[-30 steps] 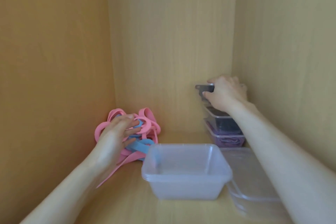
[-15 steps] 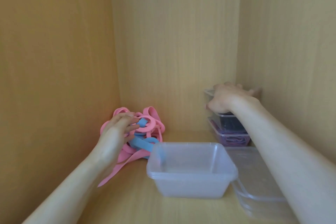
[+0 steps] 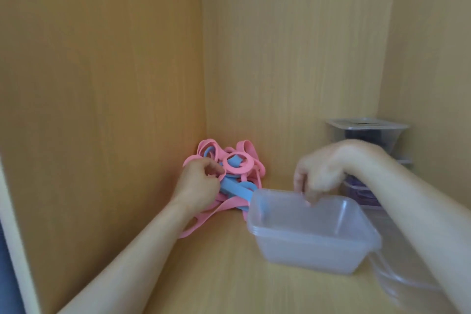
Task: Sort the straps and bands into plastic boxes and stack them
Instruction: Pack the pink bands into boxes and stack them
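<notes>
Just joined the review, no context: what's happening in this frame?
A person is sorting inside a wooden cabinet. The left hand grips the tangled pile of pink and blue bands in the back left corner. The right hand hangs over the far rim of an empty clear plastic box, fingertips at the rim; blur hides whether it grips. At back right, lidded boxes holding dark and purple items are stacked, and a clear lid lies beside the empty box.
</notes>
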The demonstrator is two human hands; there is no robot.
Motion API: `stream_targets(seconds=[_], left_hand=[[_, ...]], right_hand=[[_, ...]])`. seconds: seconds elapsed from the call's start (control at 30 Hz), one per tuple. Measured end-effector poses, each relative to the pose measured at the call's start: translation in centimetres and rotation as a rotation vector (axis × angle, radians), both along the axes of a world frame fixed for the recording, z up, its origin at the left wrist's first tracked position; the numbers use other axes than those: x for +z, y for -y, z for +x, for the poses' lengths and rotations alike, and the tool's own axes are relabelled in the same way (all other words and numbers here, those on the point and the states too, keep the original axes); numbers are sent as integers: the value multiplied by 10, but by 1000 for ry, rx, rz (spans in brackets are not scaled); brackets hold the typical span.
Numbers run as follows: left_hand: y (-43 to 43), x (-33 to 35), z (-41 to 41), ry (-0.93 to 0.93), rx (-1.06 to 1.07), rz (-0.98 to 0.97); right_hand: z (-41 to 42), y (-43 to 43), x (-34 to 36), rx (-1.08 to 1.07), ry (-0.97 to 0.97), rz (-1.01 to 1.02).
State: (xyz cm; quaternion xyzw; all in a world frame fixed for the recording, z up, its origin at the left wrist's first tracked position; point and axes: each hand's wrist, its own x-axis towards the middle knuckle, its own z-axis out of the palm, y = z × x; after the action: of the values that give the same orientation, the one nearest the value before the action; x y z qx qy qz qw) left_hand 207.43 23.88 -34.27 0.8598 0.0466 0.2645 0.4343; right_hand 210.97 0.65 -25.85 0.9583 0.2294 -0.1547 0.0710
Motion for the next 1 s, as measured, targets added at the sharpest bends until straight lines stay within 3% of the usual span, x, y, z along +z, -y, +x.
stream_targets(seconds=[0.2,0.3,0.43,0.53,0.77,1.0], left_hand=[[-3,-20,6,-48,-201,544],[-5,-22,9,-45,-167,636],[-9,-20,12,-16,-96,531],[-10,-18,8,-19,-50,432],[-16,-12,6,27,102,419],[-16,-5,9,232,140,59]], right_hand=[[4,-5,-13,122,-33,77],[2,-17,-19,207,-55,183],[2,-24,-20,201,-137,445],[10,-17,-14,154,-18,568],[44,-21,-24,88,200,623],[73,-57,-33,167,246,595]])
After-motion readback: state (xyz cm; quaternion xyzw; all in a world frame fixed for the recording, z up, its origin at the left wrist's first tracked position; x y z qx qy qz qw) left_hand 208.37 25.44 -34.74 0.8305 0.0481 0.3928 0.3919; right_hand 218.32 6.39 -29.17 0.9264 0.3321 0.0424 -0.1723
